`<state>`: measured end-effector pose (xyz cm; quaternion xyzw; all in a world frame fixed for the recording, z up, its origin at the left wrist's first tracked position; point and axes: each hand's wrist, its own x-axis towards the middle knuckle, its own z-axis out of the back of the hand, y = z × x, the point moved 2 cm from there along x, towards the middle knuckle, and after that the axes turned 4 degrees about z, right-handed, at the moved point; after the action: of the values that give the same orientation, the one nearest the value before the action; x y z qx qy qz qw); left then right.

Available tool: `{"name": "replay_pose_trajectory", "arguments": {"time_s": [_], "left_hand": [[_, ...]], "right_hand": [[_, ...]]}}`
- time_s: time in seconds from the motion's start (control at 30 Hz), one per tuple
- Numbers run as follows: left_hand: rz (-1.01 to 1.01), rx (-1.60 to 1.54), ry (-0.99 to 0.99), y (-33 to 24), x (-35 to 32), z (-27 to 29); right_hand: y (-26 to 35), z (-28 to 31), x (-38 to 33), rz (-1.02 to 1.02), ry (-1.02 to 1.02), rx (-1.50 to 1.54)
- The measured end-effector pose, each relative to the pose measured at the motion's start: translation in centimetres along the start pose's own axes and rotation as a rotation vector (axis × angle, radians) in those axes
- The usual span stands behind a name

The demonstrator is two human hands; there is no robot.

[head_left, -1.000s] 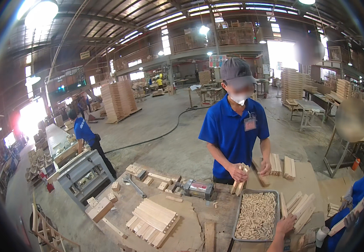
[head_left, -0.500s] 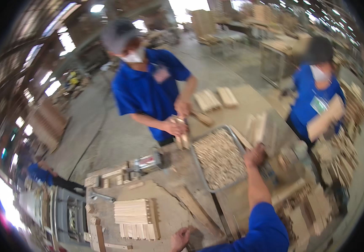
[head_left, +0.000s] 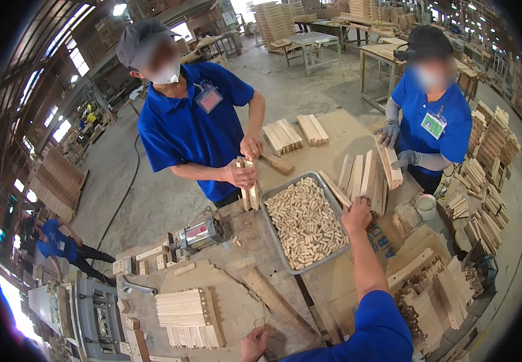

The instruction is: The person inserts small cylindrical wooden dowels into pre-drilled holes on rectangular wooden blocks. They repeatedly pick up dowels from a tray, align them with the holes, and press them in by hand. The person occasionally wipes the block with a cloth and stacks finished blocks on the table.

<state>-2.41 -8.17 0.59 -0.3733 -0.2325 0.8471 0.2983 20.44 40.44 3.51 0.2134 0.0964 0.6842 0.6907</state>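
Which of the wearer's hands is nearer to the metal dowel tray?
The right. The right hand is just right of the dowel tray, at the near ends of the wooden slats; the left hand is farther off, below the tray in the picture.

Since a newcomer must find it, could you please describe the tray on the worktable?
On the worktable, look just left of the camera wearer's right hand. There sits a grey, rimmed, roughly rectangular tray filled with short dowels. Unlike the long wooden strips to its right, its contents are small, loose and jumbled.
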Motion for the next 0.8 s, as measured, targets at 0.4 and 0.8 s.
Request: {"name": "replay_pose_trajectory", "arguments": {"time_s": [0.4,0.8], "left_hand": [[0.012,-0.081,0.058,-0.4,0.4,0.2],[-0.056,0.118,0.035,-0.7,0.6,1.3]], "right_hand": [[-0.5,3.0,5.3,-0.073,-0.079,-0.180],[0.8,3.2,4.2,-0.228,0.134,0.289]]}}
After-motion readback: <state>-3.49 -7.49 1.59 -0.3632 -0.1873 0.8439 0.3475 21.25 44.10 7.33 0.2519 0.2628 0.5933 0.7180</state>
